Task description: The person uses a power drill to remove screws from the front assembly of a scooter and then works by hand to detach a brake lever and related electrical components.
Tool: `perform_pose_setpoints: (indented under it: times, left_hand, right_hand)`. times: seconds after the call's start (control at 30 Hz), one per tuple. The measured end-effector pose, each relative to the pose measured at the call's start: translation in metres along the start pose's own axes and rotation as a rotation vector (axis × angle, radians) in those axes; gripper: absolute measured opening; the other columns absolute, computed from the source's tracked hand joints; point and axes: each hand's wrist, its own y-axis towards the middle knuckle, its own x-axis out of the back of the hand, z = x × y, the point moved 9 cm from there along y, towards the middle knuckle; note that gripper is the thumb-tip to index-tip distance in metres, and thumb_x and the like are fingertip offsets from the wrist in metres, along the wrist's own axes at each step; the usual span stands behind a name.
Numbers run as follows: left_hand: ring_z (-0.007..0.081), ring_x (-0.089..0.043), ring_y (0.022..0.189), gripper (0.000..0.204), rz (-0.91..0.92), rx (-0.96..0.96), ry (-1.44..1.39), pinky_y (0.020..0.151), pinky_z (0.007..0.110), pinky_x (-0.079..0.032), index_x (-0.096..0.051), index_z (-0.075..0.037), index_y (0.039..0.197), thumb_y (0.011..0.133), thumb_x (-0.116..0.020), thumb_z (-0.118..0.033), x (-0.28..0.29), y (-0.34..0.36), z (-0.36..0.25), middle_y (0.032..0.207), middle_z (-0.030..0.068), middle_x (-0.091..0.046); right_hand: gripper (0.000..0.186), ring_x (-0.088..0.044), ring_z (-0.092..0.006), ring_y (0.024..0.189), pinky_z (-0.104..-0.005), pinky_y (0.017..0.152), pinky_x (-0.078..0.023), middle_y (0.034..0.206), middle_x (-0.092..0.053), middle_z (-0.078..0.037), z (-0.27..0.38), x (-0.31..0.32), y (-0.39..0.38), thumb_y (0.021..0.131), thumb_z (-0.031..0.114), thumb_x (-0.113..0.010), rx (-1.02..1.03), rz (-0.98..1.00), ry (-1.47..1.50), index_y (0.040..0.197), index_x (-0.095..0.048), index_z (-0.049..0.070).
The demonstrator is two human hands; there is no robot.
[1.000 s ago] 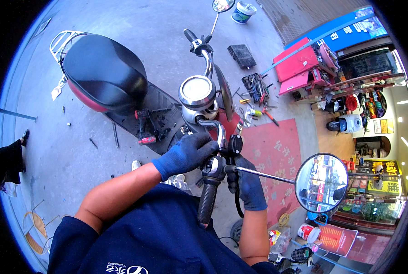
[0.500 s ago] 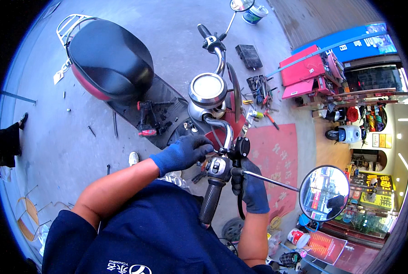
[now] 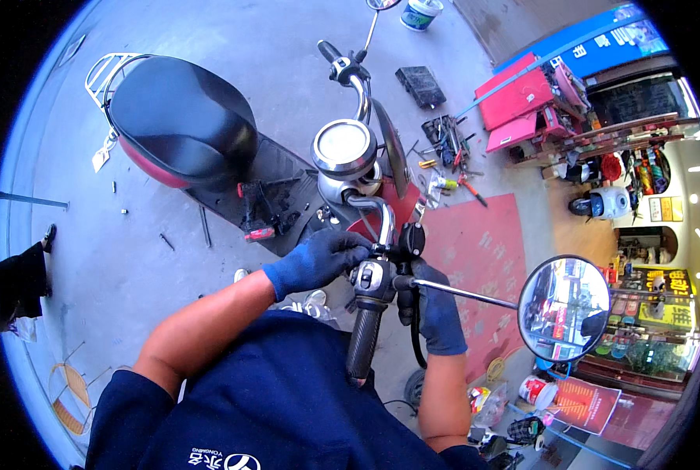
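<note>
In a blue glove, my left hand (image 3: 318, 262) reaches the handlebar (image 3: 383, 215) just beside the switch housing (image 3: 372, 279). Its fingers are closed together at the clamp there; what they pinch is hidden. My right hand (image 3: 437, 317), also gloved, is on the far side of the mirror stem (image 3: 475, 293). The fingers curl in beside the black brake lever (image 3: 419, 345), and what they grip is partly covered. Between both hands sits the black lever mount (image 3: 411, 241). The rubber grip (image 3: 363, 345) points down toward my body, with no hand on it.
A round mirror (image 3: 564, 308) sticks out to the right. A red-and-black power tool (image 3: 257, 210) lies on the scooter's footboard, ahead of the black seat (image 3: 184, 117). Hand tools (image 3: 448, 145) and a red toolbox (image 3: 514, 102) are on the floor beyond. A person's leg (image 3: 25, 278) shows at left.
The view has shifted a little, so the scooter appears slightly displaced. Both hands stay at the same part of the handlebar, and my left fingers have moved slightly closer against the clamp.
</note>
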Motion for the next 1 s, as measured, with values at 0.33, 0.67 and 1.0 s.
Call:
perform_pose_setpoints:
  times: [0.33, 0.67, 1.0]
  left_hand:
    - [0.0073, -0.056, 0.077, 0.026, 0.109, 0.037, -0.088, 0.07, 0.026, -0.048, -0.064, -0.004, 0.108, 0.092, -0.057, -0.023, -0.002, 0.0, 0.0, 0.087, 0.0054, -0.064]
    - [0.0067, -0.051, 0.066, 0.025, 0.013, 0.103, -0.166, 0.059, 0.023, -0.043, -0.065, -0.004, 0.102, 0.09, -0.061, -0.025, 0.002, 0.003, 0.014, 0.077, 0.0005, -0.06]
    - [0.0017, -0.037, 0.053, 0.037, 0.083, 0.241, -0.316, 0.045, 0.019, -0.027, -0.062, -0.007, 0.111, 0.09, -0.059, -0.037, -0.009, -0.004, 0.015, 0.067, -0.0071, -0.048]
  right_hand:
    - [0.038, -0.036, -0.0088, 0.034, -0.0237, 0.034, -0.028, 0.049, -0.043, 0.003, -0.007, -0.002, -0.002, 0.094, 0.044, -0.044, -0.072, -0.03, 0.035, 0.082, -0.058, 0.011]
    - [0.036, -0.039, -0.0068, 0.039, -0.0219, 0.036, -0.031, 0.053, -0.046, 0.002, 0.006, -0.004, -0.002, 0.097, 0.039, -0.04, -0.038, -0.008, -0.056, 0.093, -0.058, 0.008]
    - [0.036, -0.041, -0.0066, 0.041, -0.0228, 0.037, -0.031, 0.053, -0.045, 0.002, 0.01, -0.005, -0.002, 0.097, 0.038, -0.04, 0.056, 0.057, -0.034, 0.089, -0.058, 0.008]
